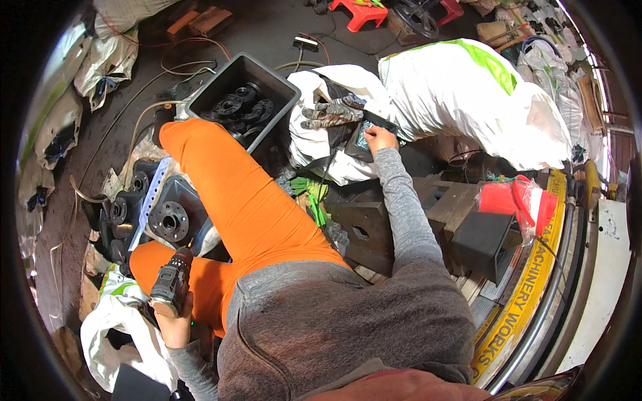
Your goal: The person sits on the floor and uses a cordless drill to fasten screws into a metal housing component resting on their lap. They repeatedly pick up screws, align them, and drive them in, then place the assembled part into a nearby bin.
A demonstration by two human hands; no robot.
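Note:
My left hand (174,325) is wrapped round the grip of a black cordless drill (172,284). Its bit points at a round black flange (169,221) with a centre hub and a ring of holes, beside my knees. A gap remains between bit and flange. On the other side, my right hand (381,138) dips into a small dark box (362,148) of small, shiny metal pieces, perhaps screws. Its fingers are drawn together, and what they pinch is hidden. A patterned work glove (332,112) lies just left of that box, on a white sack (305,90).
A grey bin (285,97) with several black flanges stands beyond my knee. More black parts (119,210) sit at the left. Right of me are steel blocks (364,230), a square tube (487,246) and a red container (515,204). Cables (120,127) cross the floor; a large white sack (461,93) lies ahead.

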